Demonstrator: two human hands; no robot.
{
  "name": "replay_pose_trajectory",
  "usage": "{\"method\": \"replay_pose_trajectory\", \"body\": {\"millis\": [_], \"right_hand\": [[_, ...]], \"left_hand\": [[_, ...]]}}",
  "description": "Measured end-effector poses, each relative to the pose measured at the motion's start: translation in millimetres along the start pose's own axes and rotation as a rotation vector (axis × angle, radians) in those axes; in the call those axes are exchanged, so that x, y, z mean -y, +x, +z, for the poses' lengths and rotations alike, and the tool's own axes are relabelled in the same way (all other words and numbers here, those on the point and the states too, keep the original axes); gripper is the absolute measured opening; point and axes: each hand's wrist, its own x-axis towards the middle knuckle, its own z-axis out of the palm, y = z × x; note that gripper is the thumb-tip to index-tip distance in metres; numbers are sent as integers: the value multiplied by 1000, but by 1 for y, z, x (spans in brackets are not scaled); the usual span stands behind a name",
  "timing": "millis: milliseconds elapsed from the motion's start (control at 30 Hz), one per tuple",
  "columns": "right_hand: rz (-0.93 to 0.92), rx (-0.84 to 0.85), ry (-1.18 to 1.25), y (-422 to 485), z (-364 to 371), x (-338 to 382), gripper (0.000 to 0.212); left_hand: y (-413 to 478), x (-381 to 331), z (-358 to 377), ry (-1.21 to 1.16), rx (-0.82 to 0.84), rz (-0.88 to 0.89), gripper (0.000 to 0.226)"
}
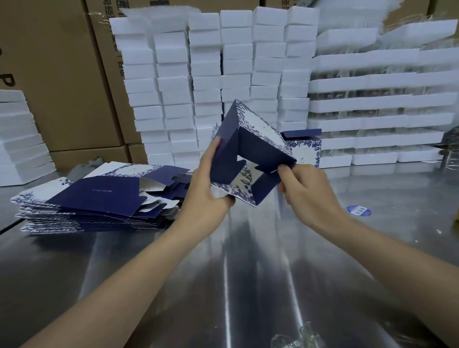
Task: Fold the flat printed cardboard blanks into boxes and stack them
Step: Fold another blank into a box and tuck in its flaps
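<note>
head view: we've got the half-formed box (pixel 248 151) up off the bench (pixel 228 275), held between both hands. it's tipped corner-up like a diamond, open end facing us, so we look straight down the tube. our left hand (pixel 208 188) is curled round the left wall. our right hand (pixel 303 188) pinches the lower right corner, where a navy flap pokes inward. the flaps don't look locked yet, so we reckon tucking them comes next, and the right hand is already sitting on them. the pile of flat blanks (pixel 97 202) lies just left of the left hand. one standing box (pixel 305 150) waits behind on the right hand's side, against the white foam stacks (pixel 217 68).
</note>
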Motion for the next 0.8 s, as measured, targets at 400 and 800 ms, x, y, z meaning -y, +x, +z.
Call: {"method": "replay_pose_trajectory", "body": {"millis": [400, 800], "right_hand": [[-27, -107, 55, 12, -5, -13, 47], [-400, -145, 94, 2, 2, -1, 32]], "left_hand": [[-11, 6, 8, 237, 30, 191, 105], [-11, 8, 4, 341, -43, 162, 37]]}}
